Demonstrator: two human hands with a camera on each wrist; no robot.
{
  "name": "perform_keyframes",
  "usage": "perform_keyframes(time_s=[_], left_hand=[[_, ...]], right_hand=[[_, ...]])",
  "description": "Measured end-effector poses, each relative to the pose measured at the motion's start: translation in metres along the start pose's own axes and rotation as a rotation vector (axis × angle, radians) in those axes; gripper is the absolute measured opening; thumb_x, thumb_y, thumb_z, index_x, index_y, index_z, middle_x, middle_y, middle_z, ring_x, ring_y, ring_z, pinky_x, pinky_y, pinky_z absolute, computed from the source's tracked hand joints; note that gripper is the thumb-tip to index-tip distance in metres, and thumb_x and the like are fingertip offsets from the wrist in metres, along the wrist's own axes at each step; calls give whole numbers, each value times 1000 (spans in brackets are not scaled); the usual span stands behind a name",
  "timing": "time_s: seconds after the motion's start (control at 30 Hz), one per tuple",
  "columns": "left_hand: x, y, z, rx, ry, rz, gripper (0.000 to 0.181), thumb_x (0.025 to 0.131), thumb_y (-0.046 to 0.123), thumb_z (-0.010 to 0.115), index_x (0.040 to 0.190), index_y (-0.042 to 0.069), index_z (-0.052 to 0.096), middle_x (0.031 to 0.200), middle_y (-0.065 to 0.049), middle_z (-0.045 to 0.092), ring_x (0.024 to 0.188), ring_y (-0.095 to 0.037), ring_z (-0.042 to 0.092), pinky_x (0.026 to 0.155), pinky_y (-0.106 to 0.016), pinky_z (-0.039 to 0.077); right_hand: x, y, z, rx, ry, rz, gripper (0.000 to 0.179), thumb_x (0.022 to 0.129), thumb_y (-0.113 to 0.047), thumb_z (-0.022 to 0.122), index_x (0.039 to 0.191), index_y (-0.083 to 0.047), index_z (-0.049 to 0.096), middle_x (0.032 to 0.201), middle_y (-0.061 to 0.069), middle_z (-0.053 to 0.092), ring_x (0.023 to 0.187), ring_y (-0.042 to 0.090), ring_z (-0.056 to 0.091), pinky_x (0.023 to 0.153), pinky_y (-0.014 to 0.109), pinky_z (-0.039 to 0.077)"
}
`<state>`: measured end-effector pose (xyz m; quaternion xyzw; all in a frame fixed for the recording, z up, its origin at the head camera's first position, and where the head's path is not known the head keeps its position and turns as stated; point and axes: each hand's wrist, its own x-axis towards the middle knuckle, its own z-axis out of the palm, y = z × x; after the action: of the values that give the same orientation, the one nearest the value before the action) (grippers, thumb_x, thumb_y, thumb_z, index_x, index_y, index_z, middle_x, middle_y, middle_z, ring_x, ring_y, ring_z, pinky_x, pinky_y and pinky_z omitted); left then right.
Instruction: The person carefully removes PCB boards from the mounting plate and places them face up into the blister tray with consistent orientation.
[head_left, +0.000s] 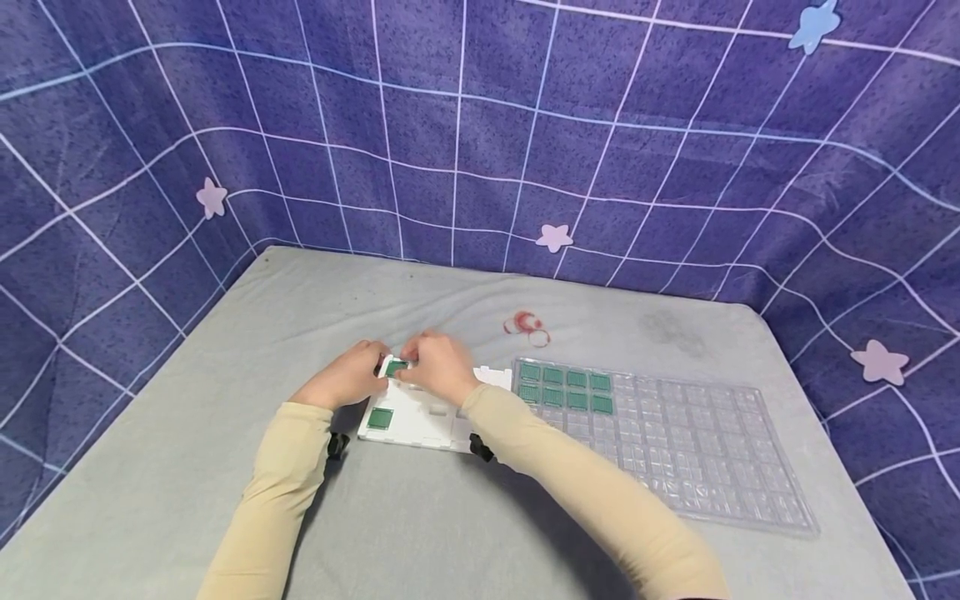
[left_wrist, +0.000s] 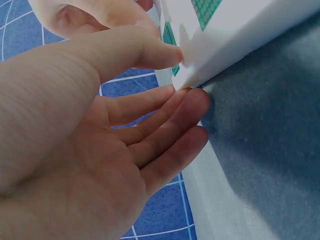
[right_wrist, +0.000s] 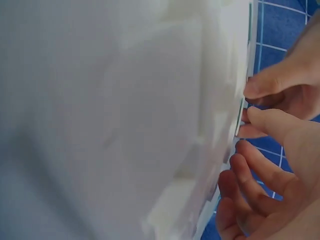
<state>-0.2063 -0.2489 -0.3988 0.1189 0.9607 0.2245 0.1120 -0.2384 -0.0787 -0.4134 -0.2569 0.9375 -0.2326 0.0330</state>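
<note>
A flat white tray (head_left: 408, 408) lies on the table, one green square circuit chip (head_left: 380, 418) at its near-left corner. A second green chip (head_left: 397, 367) sits at the far-left corner, partly covered by fingers. My left hand (head_left: 352, 375) pinches the tray's left edge, thumb on top beside the far chip and fingertips against the side, as the left wrist view shows. Reaching in from the right, my right hand (head_left: 442, 367) has thumb and index finger at the far chip's edge and pinches it. In the right wrist view the chip is seen nearly edge-on.
Right of the white tray lies a clear plastic compartment tray (head_left: 720, 433), with several green chips (head_left: 577, 379) in its far-left pockets. My right forearm passes over its near-left part. Red ring-shaped marks (head_left: 527, 323) stain the cloth behind. A purple grid curtain (head_left: 480, 142) surrounds the table.
</note>
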Motion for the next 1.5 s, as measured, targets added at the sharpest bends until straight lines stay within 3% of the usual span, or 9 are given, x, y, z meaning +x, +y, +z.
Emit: perform_keyframes(time_s=[0.23,0.77,1.3,1.5], left_hand=[[-1,0,0,4,-21,-20,47,93,5,63,134,-15,51,125,-28,58,107,-32,56,92,-47,49],[3,-3,2,0,-32,-25,48,94,6,62,136,-15,50,127,-28,58,106,-31,54,88,-45,49],[2,-5,2,2,-4,8,44,92,4,62,131,-15,53,122,-27,59,101,-30,53,86,-44,48],[2,-2,2,-10,15,10,44,91,3,64,130,-17,54,127,-31,58,114,-38,56,97,-51,49]], right_hand=[[0,-3,3,-69,17,-6,33,83,-39,83,109,-19,78,107,-3,74,96,14,68,79,27,53],[-1,-4,4,-83,24,-4,33,84,-37,83,108,-16,78,108,0,71,96,17,68,81,31,56],[0,-5,5,-104,41,-40,30,85,-37,82,105,-16,80,108,-1,72,94,17,69,79,30,57],[2,-2,6,-116,66,-60,29,83,-37,83,103,-16,80,106,-2,72,94,17,70,82,30,57]])
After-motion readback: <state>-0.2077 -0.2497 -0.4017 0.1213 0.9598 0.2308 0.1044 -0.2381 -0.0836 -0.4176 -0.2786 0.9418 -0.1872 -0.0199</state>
